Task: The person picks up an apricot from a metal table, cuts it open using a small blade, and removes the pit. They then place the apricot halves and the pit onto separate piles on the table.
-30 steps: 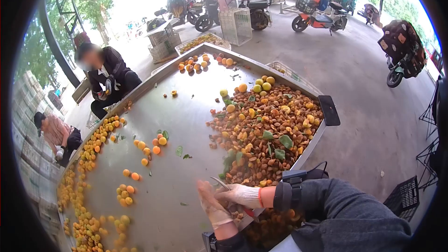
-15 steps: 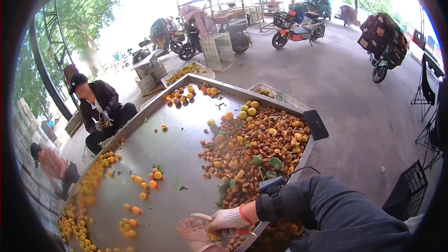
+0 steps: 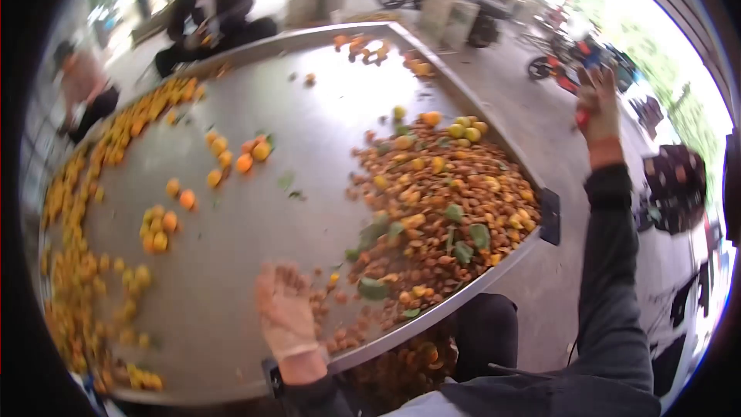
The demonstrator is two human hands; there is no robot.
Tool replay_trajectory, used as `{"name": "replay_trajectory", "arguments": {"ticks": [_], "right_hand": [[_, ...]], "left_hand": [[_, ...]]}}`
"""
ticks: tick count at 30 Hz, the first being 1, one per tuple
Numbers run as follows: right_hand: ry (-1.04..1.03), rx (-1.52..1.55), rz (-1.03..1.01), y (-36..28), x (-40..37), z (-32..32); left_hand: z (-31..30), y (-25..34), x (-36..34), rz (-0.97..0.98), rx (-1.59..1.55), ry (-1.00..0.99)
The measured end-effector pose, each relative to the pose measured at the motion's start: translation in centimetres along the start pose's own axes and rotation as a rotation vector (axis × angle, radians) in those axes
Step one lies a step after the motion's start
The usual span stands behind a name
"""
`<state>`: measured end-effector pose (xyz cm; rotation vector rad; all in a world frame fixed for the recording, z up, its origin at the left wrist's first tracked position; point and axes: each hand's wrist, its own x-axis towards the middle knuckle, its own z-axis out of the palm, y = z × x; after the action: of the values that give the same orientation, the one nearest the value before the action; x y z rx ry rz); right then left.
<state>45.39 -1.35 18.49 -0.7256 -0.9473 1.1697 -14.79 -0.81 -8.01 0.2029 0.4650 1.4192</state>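
Note:
My left hand [image 3: 285, 309], in a pale glove, is over the near edge of the metal table [image 3: 255, 224], fingers spread, beside a few brown pits. My right hand [image 3: 598, 104] is raised past the table's right side, over the floor, with something small and red at its palm side; its fingers are blurred. A large heap of brown pits [image 3: 440, 216] with green leaves and some yellow fruit covers the right part of the table. Orange fruit [image 3: 245, 162] lies in small groups in the middle.
Yellow fruit [image 3: 69, 262] lines the table's left side. A dark phone [image 3: 549, 216] sits on the right corner. Beyond the left rim a person [image 3: 208, 11] in dark clothes sits; another person [image 3: 85, 89] is further left. Scooters [image 3: 552, 66] stand behind.
My right hand has moved from beside my left hand up and out to the right. My left hand now lies flatter and apart from it. The view has turned.

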Motion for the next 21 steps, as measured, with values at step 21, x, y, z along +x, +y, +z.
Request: {"name": "replay_trajectory", "arguments": {"ticks": [21], "right_hand": [[-0.203, -1.137, 0.070, 45.9, 13.7, 31.9]], "left_hand": [[2.9, 2.7, 0.6, -0.092, 0.028, 0.178]]}}
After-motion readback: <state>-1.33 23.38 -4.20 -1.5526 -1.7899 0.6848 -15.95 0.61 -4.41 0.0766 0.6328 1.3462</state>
